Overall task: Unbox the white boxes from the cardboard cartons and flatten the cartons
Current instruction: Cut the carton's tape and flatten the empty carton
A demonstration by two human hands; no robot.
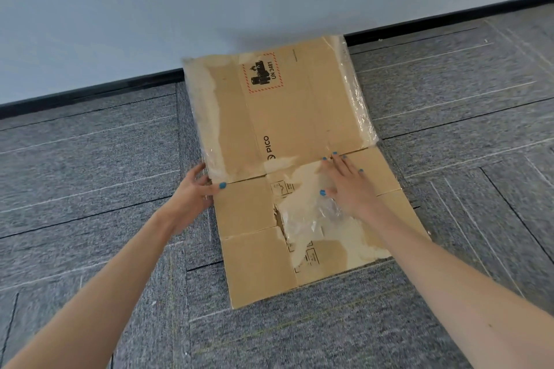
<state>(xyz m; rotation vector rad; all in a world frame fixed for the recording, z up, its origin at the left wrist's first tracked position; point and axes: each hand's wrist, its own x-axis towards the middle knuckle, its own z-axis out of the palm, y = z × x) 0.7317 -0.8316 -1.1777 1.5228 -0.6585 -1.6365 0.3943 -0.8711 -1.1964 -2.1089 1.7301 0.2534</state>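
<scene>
On carpet (pixel 90 189), left hand (pixel 196 189) grips carton (pixel 287 117); right hand (pixel 347 183) presses.

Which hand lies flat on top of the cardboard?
The right hand, fingers spread on the flattened carton; the left hand grips its edge instead.

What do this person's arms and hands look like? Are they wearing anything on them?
Both forearms are bare, with no sleeves in view. The left hand and right hand wear no gloves, and no watch or rings show. The fingernails on both hands are painted bright blue.
</scene>
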